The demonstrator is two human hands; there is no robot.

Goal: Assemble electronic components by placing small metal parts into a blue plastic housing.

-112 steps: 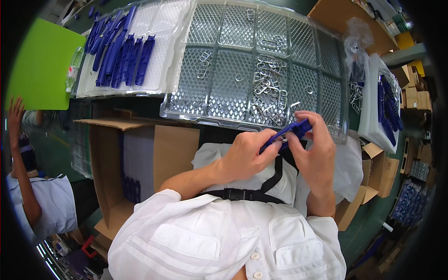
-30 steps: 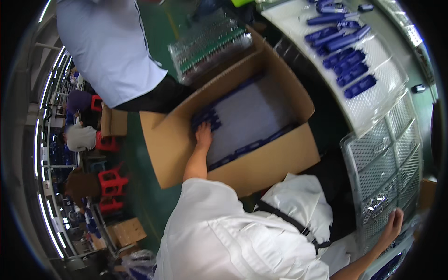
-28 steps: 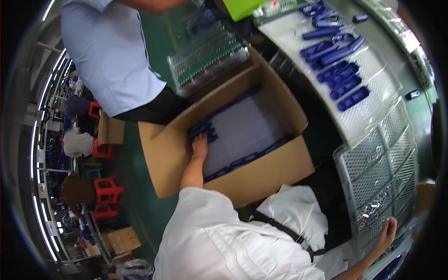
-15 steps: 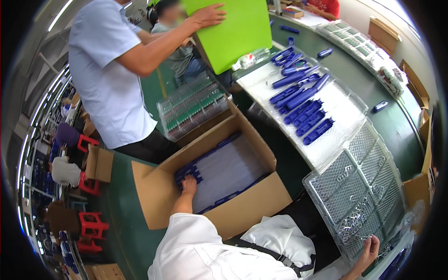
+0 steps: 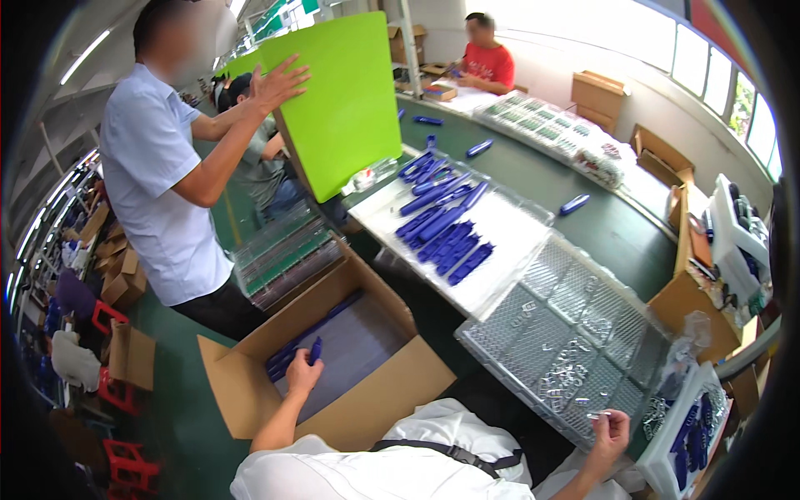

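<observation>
In the head view, the left hand (image 5: 302,372) is gripping a blue plastic piece (image 5: 316,349) with curled fingers inside the cardboard box (image 5: 392,392), low left. The right hand (image 5: 611,427) is pinching a small metal clip (image 5: 597,414), fingers narrow, at the near edge of the clear tray (image 5: 533,333). A standing person is holding a green board (image 5: 346,100) far left.

Blue plastic part (image 5: 316,350) is seen in left hand (image 5: 302,373), over brown cardboard box (image 5: 250,392) w/ grey liner sheet. Clear tray (image 5: 533,333) w/ diamond-grid pattern is seen by right hand (image 5: 611,429), silver metal clips (image 5: 567,379) inside. Green table (image 5: 600,229), bright lime-green board (image 5: 342,100), white tray (image 5: 500,242) w/ blue parts (image 5: 446,237).
</observation>
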